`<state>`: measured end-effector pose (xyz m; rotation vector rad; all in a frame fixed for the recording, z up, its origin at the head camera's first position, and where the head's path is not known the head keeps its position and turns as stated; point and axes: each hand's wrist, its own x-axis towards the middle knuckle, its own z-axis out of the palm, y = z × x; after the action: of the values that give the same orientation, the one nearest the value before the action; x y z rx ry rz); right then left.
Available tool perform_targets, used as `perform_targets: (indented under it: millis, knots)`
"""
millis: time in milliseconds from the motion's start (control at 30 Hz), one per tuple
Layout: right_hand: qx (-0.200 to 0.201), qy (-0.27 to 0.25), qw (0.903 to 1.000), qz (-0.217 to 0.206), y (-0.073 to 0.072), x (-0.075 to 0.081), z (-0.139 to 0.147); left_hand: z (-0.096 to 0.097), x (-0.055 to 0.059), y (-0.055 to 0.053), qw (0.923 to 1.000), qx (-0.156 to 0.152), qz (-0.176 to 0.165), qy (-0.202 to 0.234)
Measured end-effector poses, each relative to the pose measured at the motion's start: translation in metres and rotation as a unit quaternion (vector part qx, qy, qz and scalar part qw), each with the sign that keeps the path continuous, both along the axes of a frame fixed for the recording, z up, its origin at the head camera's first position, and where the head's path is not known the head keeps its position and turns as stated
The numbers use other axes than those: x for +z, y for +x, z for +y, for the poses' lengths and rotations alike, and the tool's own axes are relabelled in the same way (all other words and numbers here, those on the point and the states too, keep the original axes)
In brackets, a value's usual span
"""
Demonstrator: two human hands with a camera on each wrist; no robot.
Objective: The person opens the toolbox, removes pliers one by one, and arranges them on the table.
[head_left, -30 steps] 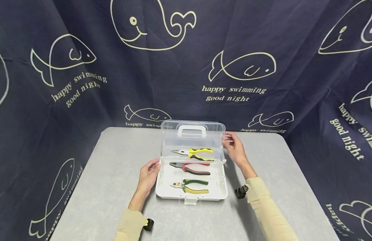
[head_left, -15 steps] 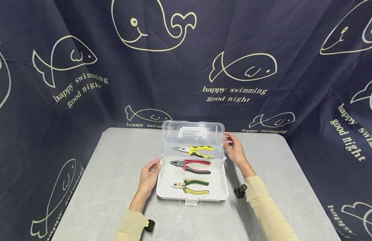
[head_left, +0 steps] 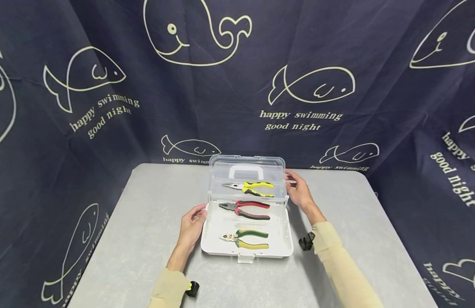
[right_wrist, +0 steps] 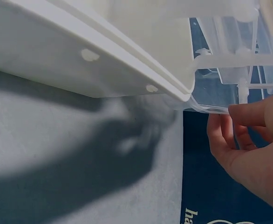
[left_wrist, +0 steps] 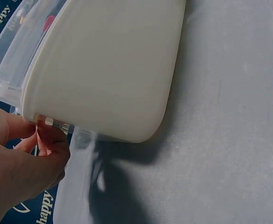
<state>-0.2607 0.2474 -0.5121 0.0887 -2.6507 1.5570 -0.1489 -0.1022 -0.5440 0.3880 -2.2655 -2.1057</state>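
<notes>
A white toolbox (head_left: 210, 250) with its clear lid (right_wrist: 208, 108) swung back stands on the table. Clear trays sit tilted up toward the lid. Needle-nose pliers (head_left: 257, 185) with yellow-black handles lie in the rear tray, and red-black combination pliers (head_left: 227, 206) lie in front of them. Nearest the front, green-yellow combination pliers (head_left: 255, 233) rest inside the box. My left hand (head_left: 192, 224) pinches the rear left corner by the rim, thumb against fingers. My right hand (head_left: 300, 192) grips the clear lid's edge at the rear right; its fingertips are partly hidden behind the plastic.
The grey table (head_left: 145, 226) extends around the box. A dark blue curtain (head_left: 237, 94) with fish drawings hangs right behind the table's far edge. The front latch (head_left: 245, 258) sticks out toward me, undone.
The clear trays have tilted further up and back, carrying the needle-nose and red-black pliers away from me. The lid handle now shows through the tray plastic. Both hands keep their places.
</notes>
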Motion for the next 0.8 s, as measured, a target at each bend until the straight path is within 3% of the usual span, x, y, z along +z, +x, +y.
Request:
perform_targets:
  millis: [100,167,567,800]
  knots:
    - [0.003,0.004,1.0,-0.008,-0.002,0.0,0.0,-0.002,-0.014,-0.004,1.0,0.004,0.0,0.007]
    - [0.003,0.001,0.9999,-0.016,-0.003,-0.001,0.0,-0.003,-0.018,-0.005,0.9999,0.006,0.003,0.009]
    - [0.002,0.006,0.9994,-0.035,-0.008,-0.003,-0.005,-0.004,-0.02,-0.007,0.9998,0.017,0.014,-0.004]
    - [0.009,0.019,0.9989,-0.041,-0.007,-0.01,-0.003,-0.002,-0.022,-0.005,0.9997,0.014,0.013,0.016]
